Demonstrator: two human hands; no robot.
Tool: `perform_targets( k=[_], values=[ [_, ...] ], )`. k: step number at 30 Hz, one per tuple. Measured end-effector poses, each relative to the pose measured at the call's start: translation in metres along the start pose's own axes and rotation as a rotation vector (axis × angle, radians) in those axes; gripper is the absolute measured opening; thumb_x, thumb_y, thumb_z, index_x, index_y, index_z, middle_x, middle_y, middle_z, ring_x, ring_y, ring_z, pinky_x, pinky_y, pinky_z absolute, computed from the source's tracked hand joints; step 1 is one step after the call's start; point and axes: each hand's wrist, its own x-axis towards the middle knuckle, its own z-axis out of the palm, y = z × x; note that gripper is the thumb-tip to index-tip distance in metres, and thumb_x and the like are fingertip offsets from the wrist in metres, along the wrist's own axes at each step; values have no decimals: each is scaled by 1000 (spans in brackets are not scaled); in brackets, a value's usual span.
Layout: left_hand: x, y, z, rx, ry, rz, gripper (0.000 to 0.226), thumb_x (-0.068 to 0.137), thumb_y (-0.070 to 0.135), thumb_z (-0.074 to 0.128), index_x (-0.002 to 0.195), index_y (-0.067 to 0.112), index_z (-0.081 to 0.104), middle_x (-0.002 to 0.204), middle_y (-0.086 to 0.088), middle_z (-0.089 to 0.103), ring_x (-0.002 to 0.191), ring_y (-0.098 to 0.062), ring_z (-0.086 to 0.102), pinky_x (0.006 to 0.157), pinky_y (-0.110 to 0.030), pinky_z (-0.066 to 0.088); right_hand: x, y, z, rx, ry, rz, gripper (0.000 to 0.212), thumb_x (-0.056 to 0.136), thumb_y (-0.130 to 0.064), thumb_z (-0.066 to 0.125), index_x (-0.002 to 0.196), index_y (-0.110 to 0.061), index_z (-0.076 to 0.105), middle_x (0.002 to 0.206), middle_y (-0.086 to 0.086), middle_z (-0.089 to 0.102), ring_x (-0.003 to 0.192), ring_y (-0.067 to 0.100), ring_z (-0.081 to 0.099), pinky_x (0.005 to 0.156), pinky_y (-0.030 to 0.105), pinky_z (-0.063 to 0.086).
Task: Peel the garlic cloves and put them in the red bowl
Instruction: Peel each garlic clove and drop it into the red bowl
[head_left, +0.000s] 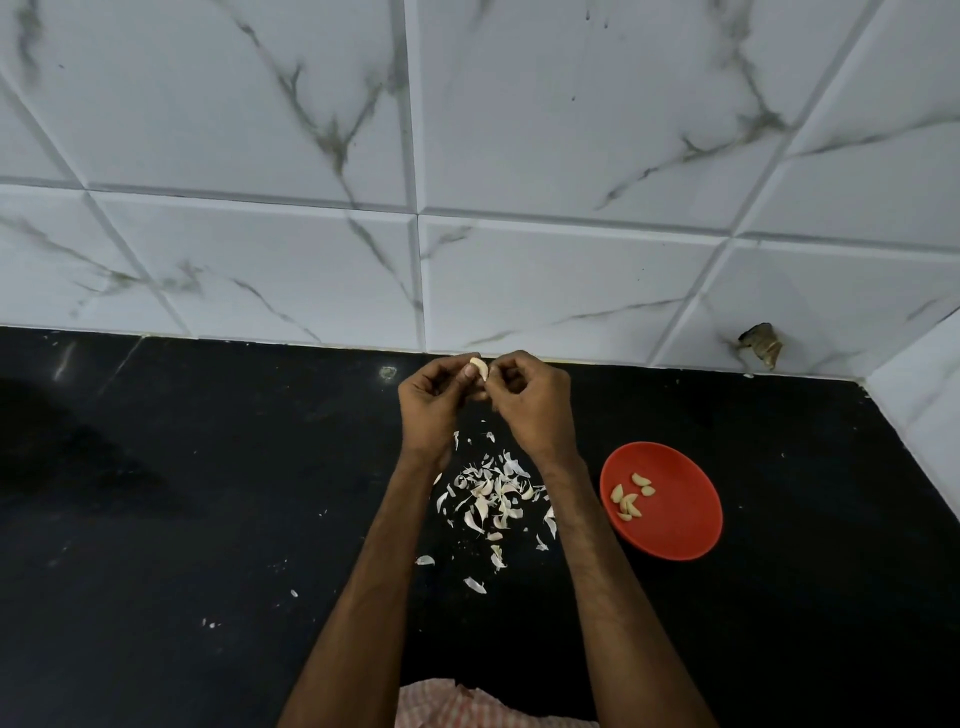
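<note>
A pale garlic clove (479, 367) is held up above the black counter, near the wall. My left hand (434, 402) pinches it with thumb and curled fingers. My right hand (530, 402) meets it from the right, fingertips pinching at the clove's edge. Below my wrists a heap of white garlic skins (493, 501) lies scattered on the counter; whether unpeeled cloves lie among them I cannot tell. To the right sits the red bowl (675, 519), holding several peeled cloves (629, 501) on its left side.
The black counter (208, 493) stretches left and right, speckled with small skin flakes. A white marble-look tiled wall (467, 208) rises behind it and turns a corner at the far right. A damaged spot (761, 345) marks the wall low on the right.
</note>
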Motion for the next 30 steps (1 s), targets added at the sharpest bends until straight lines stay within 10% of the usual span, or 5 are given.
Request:
perform_targets(
  k=[17,30],
  values=[
    [3,10,-5,2,-131,-51,21,85,9,70,104,0,69,97,-10,75,86,-21,73,71,-31,62,5,-1,-4,-51,10,-183,13,88,-12,75,96,-18,66,94,-9,65,89,14,63,76,38,56],
    [7,14,-19,294,-368,-116,13,91,-7,64,96,3,71,85,-2,76,81,-14,73,72,-25,61,12,9,-28,-79,-425,-116,19,87,2,70,92,-14,60,91,-4,59,83,12,58,71,33,53]
  ],
)
